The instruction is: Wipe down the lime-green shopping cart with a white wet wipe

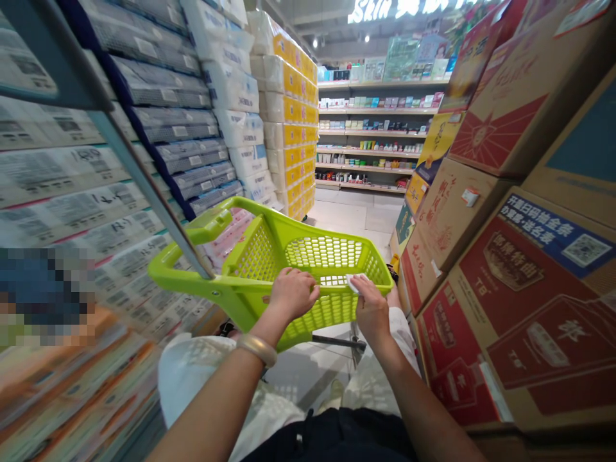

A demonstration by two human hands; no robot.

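Note:
A lime green plastic shopping basket (pixel 269 247) on wheels stands in the aisle just in front of me, with nothing visible inside. My left hand (pixel 292 292) is closed over its near rim, fingers curled; a pale bangle sits on that wrist. My right hand (pixel 369 307) rests on the same rim further right and pinches a small white cloth or wipe (pixel 355 281) against the rim.
Stacked packs of tissue and paper goods (pixel 192 122) wall the left side. Red and brown cardboard cartons (pixel 520 276) are piled on the right. A narrow tiled aisle (pixel 356 218) runs ahead to shelves of small bottles (pixel 370 147).

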